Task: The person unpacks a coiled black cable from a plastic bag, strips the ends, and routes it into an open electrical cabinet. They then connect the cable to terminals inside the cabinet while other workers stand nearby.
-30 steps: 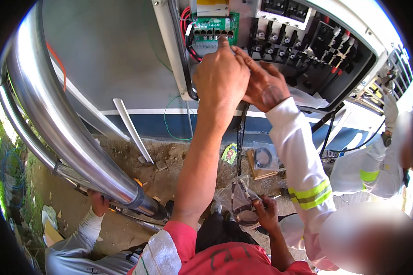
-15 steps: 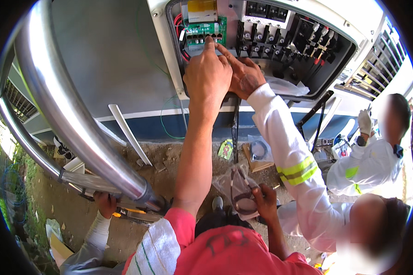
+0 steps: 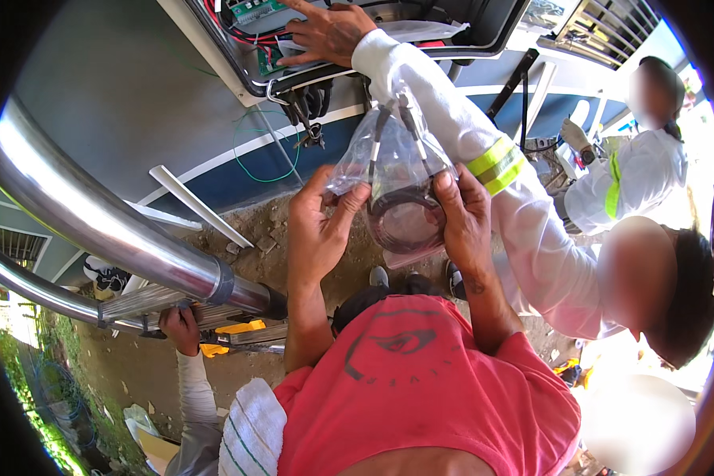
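Note:
In front of my chest hangs a clear plastic bag (image 3: 404, 168) with a coiled black cable (image 3: 408, 220) inside. The cable's two ends, with white bands on them, point up toward the bag's top. My left hand (image 3: 324, 226) pinches the left side of the bag between thumb and fingers. On the other side my right hand (image 3: 462, 210) is closed on the bag, its thumb over the cable. Beyond them, a co-worker's hand (image 3: 325, 36) reaches into an open cabinet (image 3: 250, 94), beside a green circuit board (image 3: 254, 9) and red wires.
A thick steel pipe (image 3: 111, 210) curves along my left. Keys (image 3: 313, 136) hang below the cabinet. One co-worker's white sleeve (image 3: 420, 95) crosses close on the right; another person (image 3: 627, 178) is farther right. At lower left a hand (image 3: 180, 329) holds the wrapped pipe.
My left hand has come down from the circuit board and taken hold of the bag. My right hand has lifted the bag. The view has tilted, putting the cabinet at the top edge.

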### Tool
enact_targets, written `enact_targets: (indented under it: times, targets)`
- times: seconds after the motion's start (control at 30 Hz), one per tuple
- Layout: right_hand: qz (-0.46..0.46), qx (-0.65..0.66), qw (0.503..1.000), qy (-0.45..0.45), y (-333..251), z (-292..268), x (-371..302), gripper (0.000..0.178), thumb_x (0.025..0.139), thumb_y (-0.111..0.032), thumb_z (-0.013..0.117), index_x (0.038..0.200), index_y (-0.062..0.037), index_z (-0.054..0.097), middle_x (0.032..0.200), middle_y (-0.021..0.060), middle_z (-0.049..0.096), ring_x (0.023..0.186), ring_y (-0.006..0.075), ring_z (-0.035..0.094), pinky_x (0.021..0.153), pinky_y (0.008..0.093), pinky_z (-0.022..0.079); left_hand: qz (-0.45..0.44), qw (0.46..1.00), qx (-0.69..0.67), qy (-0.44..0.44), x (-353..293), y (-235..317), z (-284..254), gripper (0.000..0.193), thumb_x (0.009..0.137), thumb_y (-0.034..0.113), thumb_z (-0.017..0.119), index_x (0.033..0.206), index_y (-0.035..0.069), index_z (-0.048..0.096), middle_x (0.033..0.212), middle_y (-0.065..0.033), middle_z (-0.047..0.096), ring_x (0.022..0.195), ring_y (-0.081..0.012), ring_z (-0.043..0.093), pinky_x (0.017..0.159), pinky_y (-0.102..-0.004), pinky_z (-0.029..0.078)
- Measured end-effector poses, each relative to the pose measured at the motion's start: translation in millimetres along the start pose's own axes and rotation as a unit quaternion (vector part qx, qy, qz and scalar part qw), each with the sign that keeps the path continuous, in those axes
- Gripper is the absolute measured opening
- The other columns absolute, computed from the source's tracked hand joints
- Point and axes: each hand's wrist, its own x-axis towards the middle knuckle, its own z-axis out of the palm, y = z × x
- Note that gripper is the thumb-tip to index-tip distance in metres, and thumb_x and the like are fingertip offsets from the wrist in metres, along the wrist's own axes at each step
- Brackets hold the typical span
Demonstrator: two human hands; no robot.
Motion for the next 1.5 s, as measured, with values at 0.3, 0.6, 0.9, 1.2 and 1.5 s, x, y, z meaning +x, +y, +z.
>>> enact_targets:
  times: [0.3, 0.6, 0.9, 1.2, 1.5]
  targets:
    - [-0.018, -0.089, 0.99, -0.11, -4, -7, 6, 0.035, 0.116, -0.039, 0.06, 0.107, -0.007, 0.07, 0.094, -0.0042, 0.067, 0.087, 0.0043, 0.056, 0.08, 0.0239, 0.045, -0.013, 0.994, -0.104, 0.027, -11, -3, -16, 0.017, 0.101, 0.008, 0.08, 0.112, 0.004, 0.068, 0.097, 0.0027, 0.068, 0.089, -0.0052, 0.063, 0.078, -0.0239, 0.05]
    - [-0.017, -0.017, 0.999, -0.027, 2, -4, 1, 0.032, 0.114, -0.034, 0.065, 0.101, -0.0048, 0.07, 0.089, -0.0085, 0.062, 0.083, 0.0026, 0.05, 0.074, 0.023, 0.042, -0.041, 0.98, -0.189, 0.049, 7, -5, -18, 0.023, 0.098, 0.002, 0.08, 0.117, -0.001, 0.067, 0.107, -0.0066, 0.074, 0.087, -0.0114, 0.071, 0.077, -0.0278, 0.059]
    - [0.137, 0.084, 0.987, -0.004, 8, -22, 14, 0.033, 0.116, -0.034, 0.06, 0.101, -0.0061, 0.068, 0.087, -0.0078, 0.06, 0.079, 0.0024, 0.051, 0.07, 0.0227, 0.044, -0.028, 0.974, -0.203, 0.094, 20, -30, -4, 0.028, 0.107, 0.02, 0.075, 0.126, 0.003, 0.065, 0.106, -0.0063, 0.075, 0.087, -0.0111, 0.068, 0.082, -0.0262, 0.055]
    - [0.137, 0.029, 0.986, -0.086, 8, -37, 24, 0.043, 0.109, -0.037, 0.071, 0.128, 0.0016, 0.07, 0.113, 0.0043, 0.075, 0.103, 0.0098, 0.067, 0.091, 0.0275, 0.053, -0.279, 0.886, -0.365, -0.066, -30, -104, 59, 0.038, 0.102, 0.018, 0.08, 0.136, 0.006, 0.067, 0.122, -0.0048, 0.075, 0.116, -0.016, 0.071, 0.098, -0.0344, 0.057]
    - [0.213, 0.053, 0.972, -0.086, 42, -65, -5, 0.037, 0.101, -0.019, 0.082, 0.129, 0.0006, 0.068, 0.111, 0.0057, 0.075, 0.102, 0.0148, 0.071, 0.093, 0.0319, 0.057, -0.213, 0.942, -0.258, 0.021, -24, -107, 45, 0.012, 0.1, 0.015, 0.082, 0.108, 0.007, 0.079, 0.099, -0.0001, 0.08, 0.089, -0.0085, 0.071, 0.08, -0.0256, 0.054]
